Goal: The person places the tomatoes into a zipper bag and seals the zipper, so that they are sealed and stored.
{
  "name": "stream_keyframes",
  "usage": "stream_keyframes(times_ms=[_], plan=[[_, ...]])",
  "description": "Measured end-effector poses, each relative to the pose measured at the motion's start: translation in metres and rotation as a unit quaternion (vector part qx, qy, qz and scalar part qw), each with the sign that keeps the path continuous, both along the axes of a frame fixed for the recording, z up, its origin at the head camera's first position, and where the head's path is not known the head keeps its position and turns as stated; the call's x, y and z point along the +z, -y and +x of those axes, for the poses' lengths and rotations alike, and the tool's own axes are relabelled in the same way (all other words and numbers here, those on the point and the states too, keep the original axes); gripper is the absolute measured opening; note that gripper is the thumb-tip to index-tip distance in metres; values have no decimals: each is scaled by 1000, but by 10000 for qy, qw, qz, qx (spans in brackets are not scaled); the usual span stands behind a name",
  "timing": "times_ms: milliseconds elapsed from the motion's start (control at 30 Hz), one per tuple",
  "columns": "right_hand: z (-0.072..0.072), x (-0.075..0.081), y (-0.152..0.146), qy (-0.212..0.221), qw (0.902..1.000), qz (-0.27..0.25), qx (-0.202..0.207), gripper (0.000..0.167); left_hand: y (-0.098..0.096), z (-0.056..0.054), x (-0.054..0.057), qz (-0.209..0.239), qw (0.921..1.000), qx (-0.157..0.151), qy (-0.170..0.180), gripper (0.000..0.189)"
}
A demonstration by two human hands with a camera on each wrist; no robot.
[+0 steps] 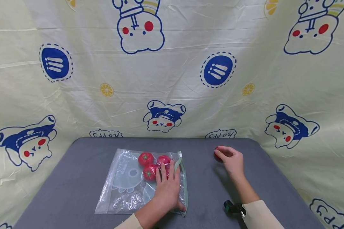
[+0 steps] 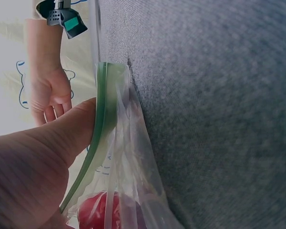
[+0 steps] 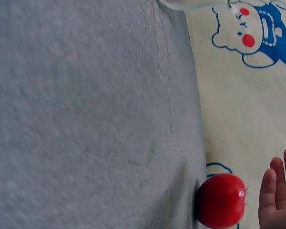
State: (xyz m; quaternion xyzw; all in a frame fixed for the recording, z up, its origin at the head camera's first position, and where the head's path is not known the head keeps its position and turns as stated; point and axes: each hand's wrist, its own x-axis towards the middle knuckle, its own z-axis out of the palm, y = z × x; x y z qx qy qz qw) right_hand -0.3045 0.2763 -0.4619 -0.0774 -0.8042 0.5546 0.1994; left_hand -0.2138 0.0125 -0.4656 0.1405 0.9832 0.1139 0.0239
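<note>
A clear zip bag (image 1: 126,203) with a green zip edge lies flat, holding several red tomatoes (image 1: 146,158). My left hand (image 1: 169,187) rests on the bag's right part with fingers spread over the tomatoes. In the left wrist view its thumb (image 2: 78,124) touches the green zip edge (image 2: 101,95), the tip partly hidden. At the right, my right hand (image 1: 232,160) is over a single red tomato (image 1: 218,155) on the table. In the right wrist view a gap shows between that tomato (image 3: 221,200) and the extended fingers (image 3: 279,186).
The grey cloth-covered table (image 1: 83,165) reaches back to a patterned curtain (image 1: 175,79). A black wrist camera (image 1: 232,207) is strapped to my right wrist. Pale printed shapes (image 1: 129,175) show on the bag.
</note>
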Motion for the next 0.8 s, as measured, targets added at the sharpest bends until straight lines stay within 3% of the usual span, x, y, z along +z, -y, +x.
stream_keyframes(times_ms=[467,800], plan=[[-21,-8,-23,288,9943,746,-711,33,-1,0,-1,-32,10000,58,-44,133],[-30,-21,-34,893,9898,980,-523,62,-2,0,0,-59,9999,86,84,133]])
